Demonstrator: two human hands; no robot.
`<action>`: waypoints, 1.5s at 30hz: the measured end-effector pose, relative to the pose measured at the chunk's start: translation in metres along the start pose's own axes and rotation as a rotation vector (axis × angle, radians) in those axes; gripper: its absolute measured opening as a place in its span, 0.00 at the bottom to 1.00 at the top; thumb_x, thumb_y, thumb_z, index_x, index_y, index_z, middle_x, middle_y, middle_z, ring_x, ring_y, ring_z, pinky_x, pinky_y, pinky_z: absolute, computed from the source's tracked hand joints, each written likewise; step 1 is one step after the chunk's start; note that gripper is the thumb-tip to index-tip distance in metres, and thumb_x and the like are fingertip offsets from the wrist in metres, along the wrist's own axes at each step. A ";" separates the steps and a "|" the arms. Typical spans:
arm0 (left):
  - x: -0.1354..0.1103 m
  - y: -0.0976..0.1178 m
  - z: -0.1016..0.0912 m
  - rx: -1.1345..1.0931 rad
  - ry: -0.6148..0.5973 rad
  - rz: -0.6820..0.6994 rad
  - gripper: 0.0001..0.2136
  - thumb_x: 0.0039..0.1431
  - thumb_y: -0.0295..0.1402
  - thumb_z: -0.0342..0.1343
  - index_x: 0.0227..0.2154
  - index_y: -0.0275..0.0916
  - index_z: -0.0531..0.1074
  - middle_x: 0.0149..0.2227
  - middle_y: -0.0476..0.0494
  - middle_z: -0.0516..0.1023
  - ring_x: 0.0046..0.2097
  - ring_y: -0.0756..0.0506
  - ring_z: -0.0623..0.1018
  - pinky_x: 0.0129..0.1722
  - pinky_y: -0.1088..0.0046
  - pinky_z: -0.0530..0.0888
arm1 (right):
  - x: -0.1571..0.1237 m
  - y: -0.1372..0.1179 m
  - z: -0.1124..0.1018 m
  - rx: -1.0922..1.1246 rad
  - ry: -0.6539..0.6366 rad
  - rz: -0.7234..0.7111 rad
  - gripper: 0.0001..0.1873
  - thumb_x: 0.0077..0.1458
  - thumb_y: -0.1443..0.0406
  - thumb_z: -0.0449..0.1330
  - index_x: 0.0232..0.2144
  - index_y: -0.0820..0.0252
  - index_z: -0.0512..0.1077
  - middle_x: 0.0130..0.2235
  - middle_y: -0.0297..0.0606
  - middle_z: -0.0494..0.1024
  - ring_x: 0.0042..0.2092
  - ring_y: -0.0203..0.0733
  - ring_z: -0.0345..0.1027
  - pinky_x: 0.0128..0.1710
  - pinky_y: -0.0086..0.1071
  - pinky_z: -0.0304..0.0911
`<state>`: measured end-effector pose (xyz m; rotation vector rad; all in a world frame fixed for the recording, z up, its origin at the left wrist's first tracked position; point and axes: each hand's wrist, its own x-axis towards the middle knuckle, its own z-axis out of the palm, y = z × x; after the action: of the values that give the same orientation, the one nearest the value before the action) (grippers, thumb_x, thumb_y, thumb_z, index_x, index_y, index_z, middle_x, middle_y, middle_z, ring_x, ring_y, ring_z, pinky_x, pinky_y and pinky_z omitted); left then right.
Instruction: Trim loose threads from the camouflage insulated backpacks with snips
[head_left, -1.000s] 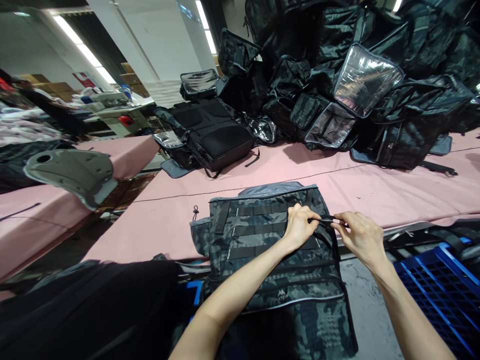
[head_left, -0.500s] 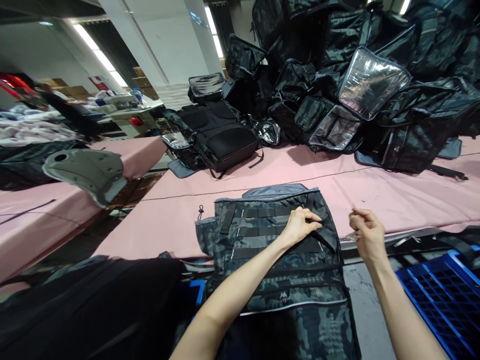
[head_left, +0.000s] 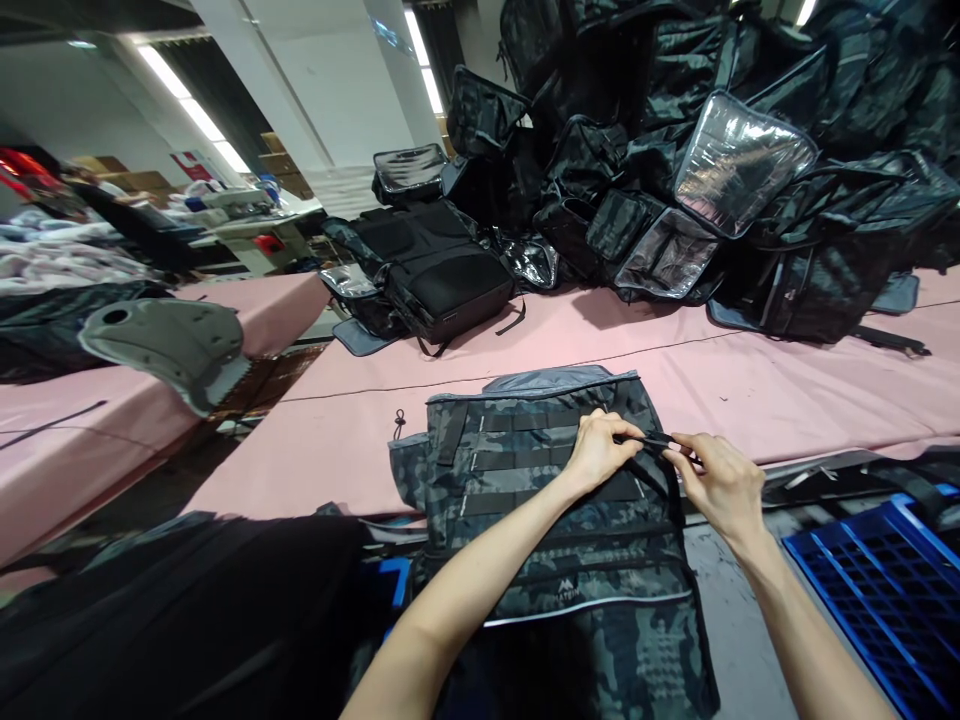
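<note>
A dark camouflage backpack (head_left: pixel 555 560) lies flat before me, its far end resting on the pink-covered table. Over the upper right of its webbing rows, my left hand (head_left: pixel 600 447) is closed in a pinch on a black strap (head_left: pixel 654 440). My right hand (head_left: pixel 720 480) pinches the same strap a little further right, just past the bag's right edge. The short stretch of strap between my fingertips runs roughly level. A buckle or fitting on it is too small to make out. On the bag's left side, a mesh-like side pocket (head_left: pixel 409 470) sticks out with a cord loop above it.
Many camouflage bags (head_left: pixel 660 150), some with silver lining showing, are heaped at the back of the pink table (head_left: pixel 337 430). A blue plastic crate (head_left: pixel 885 590) stands at right. Black fabric (head_left: pixel 187 620) fills the lower left. A grey chair back (head_left: pixel 165 340) stands in the aisle.
My right hand has moved left and down from beside the bag to the strap and now pinches it. My left hand has stayed in place on the strap.
</note>
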<state>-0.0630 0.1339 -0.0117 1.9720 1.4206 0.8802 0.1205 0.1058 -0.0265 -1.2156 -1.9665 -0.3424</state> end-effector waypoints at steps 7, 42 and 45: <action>0.000 0.000 0.001 0.038 -0.003 0.012 0.06 0.51 0.29 0.57 0.30 0.43 0.78 0.29 0.50 0.76 0.38 0.47 0.69 0.44 0.67 0.63 | 0.006 -0.002 -0.005 -0.056 -0.045 -0.065 0.08 0.57 0.61 0.56 0.35 0.58 0.71 0.29 0.34 0.75 0.31 0.35 0.67 0.31 0.29 0.54; 0.006 -0.004 -0.008 -0.137 -0.092 0.076 0.07 0.48 0.35 0.61 0.31 0.42 0.78 0.31 0.51 0.79 0.38 0.47 0.70 0.44 0.71 0.64 | -0.003 0.013 0.044 1.147 -0.183 0.726 0.15 0.39 0.56 0.68 0.27 0.59 0.73 0.27 0.34 0.73 0.27 0.35 0.63 0.25 0.29 0.57; 0.003 -0.002 -0.007 -0.112 -0.065 0.064 0.09 0.48 0.36 0.61 0.34 0.43 0.78 0.31 0.51 0.78 0.38 0.47 0.71 0.43 0.71 0.65 | -0.002 0.006 0.037 1.360 -0.117 0.863 0.18 0.34 0.55 0.69 0.26 0.58 0.72 0.19 0.28 0.63 0.20 0.30 0.52 0.18 0.27 0.49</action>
<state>-0.0684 0.1379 -0.0081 1.9532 1.2506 0.8956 0.1083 0.1285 -0.0533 -0.9345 -1.0617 1.2995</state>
